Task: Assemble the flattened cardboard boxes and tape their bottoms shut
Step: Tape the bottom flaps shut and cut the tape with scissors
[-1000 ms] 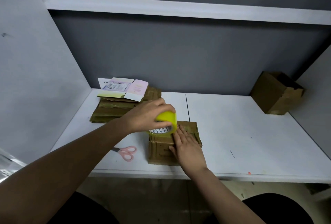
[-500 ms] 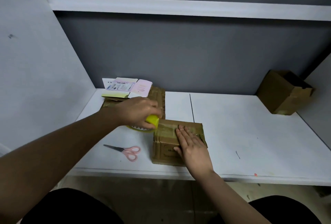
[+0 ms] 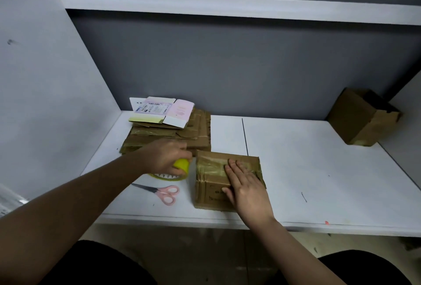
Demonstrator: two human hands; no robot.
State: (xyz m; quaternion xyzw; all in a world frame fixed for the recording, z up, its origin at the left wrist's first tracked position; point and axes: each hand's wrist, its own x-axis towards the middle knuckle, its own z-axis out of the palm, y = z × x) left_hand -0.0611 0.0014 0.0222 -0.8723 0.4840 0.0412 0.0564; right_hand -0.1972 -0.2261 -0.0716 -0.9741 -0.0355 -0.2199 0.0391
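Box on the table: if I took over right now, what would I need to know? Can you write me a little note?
Left hand grips the yellow tape roll, down on the table left of the box.
Right hand lies flat on the box, pressing the tape strip across its top face.
Done: this box is folded and has tape over its seam; another assembled box sits far right.
Left: cut the tape; pink scissors lie near the front edge. Then build the flat boxes stacked behind.
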